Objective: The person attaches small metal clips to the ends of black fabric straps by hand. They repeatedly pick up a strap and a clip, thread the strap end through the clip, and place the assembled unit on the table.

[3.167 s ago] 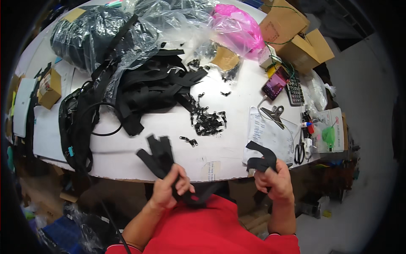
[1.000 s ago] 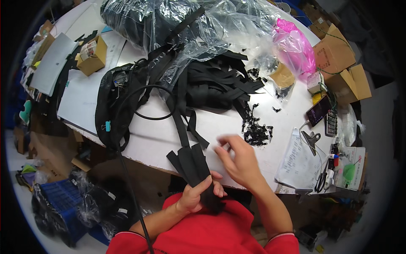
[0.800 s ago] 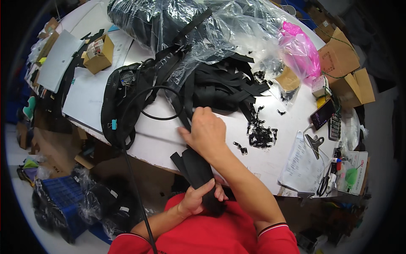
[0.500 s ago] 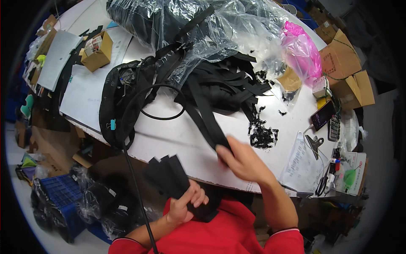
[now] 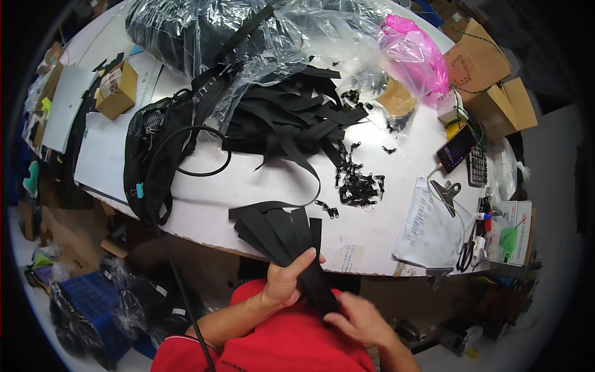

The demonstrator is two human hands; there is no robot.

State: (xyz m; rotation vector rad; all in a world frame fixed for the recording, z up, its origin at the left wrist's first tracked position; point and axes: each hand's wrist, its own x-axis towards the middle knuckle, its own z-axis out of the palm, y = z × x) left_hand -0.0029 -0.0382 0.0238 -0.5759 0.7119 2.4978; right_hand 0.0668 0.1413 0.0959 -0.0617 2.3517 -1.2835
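My left hand [image 5: 287,282] is wrapped round a bundle of flat black webbing strips [image 5: 273,230], just over the table's front edge. Their upper ends fan out above the hand onto the tabletop. Below it, my right hand [image 5: 361,321], slightly blurred, has its thumb and fingers closed at the lower end of the bundle. One long strip curves from the bundle's top back toward a heap of black strips [image 5: 279,118] in the middle of the table. A cluster of small black parts [image 5: 359,188] lies right of that heap, with a few more pieces apart from it.
A black mesh bag [image 5: 145,155] and a looped black cable [image 5: 228,155] are at the left. Plastic-wrapped goods [image 5: 186,37] and a pink bag [image 5: 415,56] stand behind. A clipboard [image 5: 427,229], phone [image 5: 455,149], calculator [image 5: 477,166] and scissors [image 5: 466,254] line the right.
My right hand has come down from the tabletop to the lower end of the bundle. My left hand has moved the bundle up and right. The view has shifted slightly.
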